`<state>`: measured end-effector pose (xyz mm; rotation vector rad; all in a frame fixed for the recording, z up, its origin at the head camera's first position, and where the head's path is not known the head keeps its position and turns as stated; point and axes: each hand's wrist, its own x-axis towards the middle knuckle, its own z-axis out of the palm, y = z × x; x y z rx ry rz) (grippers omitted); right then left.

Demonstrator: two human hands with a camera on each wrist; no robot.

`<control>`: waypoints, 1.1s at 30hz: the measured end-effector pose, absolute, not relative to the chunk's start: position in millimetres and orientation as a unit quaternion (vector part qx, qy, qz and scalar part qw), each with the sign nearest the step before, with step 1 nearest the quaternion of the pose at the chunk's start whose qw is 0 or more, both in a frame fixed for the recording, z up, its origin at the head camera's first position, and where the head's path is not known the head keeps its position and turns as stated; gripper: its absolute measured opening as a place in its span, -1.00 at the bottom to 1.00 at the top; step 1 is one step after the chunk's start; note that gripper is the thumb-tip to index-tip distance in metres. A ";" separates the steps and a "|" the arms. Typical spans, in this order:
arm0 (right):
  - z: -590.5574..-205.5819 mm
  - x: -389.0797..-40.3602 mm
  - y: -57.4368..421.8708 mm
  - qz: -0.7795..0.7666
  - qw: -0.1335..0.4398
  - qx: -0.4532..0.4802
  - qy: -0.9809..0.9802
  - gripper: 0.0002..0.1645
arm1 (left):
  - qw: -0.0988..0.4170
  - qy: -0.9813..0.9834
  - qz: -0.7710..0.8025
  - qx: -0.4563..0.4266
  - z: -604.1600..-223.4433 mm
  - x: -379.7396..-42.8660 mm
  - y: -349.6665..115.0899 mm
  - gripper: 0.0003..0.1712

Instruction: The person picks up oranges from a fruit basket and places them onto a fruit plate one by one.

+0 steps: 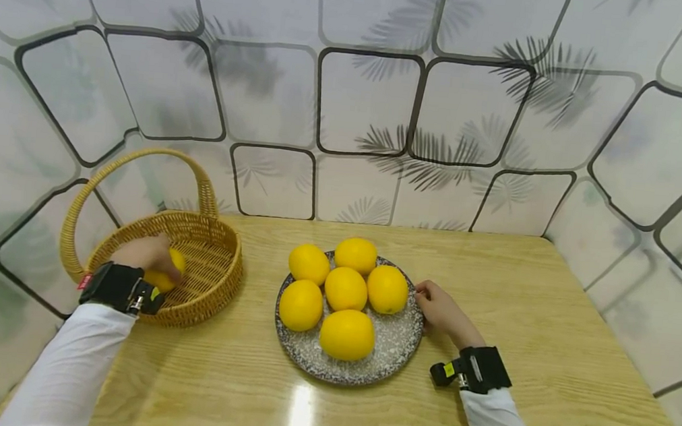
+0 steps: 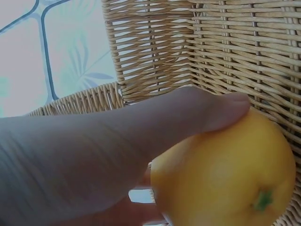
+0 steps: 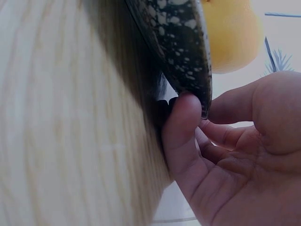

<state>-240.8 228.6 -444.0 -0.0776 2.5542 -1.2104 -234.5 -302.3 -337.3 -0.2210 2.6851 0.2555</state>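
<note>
Inside the wicker basket (image 1: 221, 294), my left hand (image 1: 145, 253) grips a yellow-orange orange (image 2: 225, 174). The thumb lies over the top of the fruit, and a green stem end shows on its side; most of the other fingers are hidden. Several more oranges (image 1: 347, 335) sit on a round speckled grey plate (image 1: 396, 343) in the middle of the table. At the plate's right edge, my right hand (image 1: 444, 313) pinches the rim. In the right wrist view, the thumb (image 3: 183, 122) and fingers lie on opposite sides of that rim.
The basket's tall arched handle (image 1: 83, 194) rises above it at the table's left. Beneath everything is a light wooden table (image 1: 549, 339). A patterned wall covering (image 1: 368, 107) closes off the back and both sides.
</note>
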 end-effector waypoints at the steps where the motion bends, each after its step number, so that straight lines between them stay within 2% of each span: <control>1: -444.3 -240.7 228.5 -0.423 0.156 -0.027 0.892 -0.59 | 0.215 0.970 0.088 -0.078 -337.4 -234.1 -302.6 0.30; 4: -444.9 -241.2 228.2 -0.421 0.152 -0.027 0.894 -0.59 | 0.209 0.972 0.081 -0.068 -337.3 -232.3 -303.8 0.35; 13: -443.9 -241.2 228.5 -0.413 0.141 -0.032 0.899 -0.60 | 0.192 0.977 0.073 -0.053 -335.9 -233.6 -303.2 0.33; 25: -444.5 -240.7 228.1 -0.420 0.142 -0.026 0.896 -0.60 | 0.109 0.986 0.116 -0.046 -334.9 -236.7 -297.9 0.13; 29: -444.1 -240.4 228.3 -0.424 0.145 -0.029 0.893 -0.59 | 0.098 0.988 0.117 -0.036 -335.2 -238.0 -296.7 0.03; 33: -443.0 -239.1 227.9 -0.422 0.145 -0.031 0.894 -0.58 | 0.091 0.989 0.114 -0.029 -335.0 -238.6 -294.8 0.03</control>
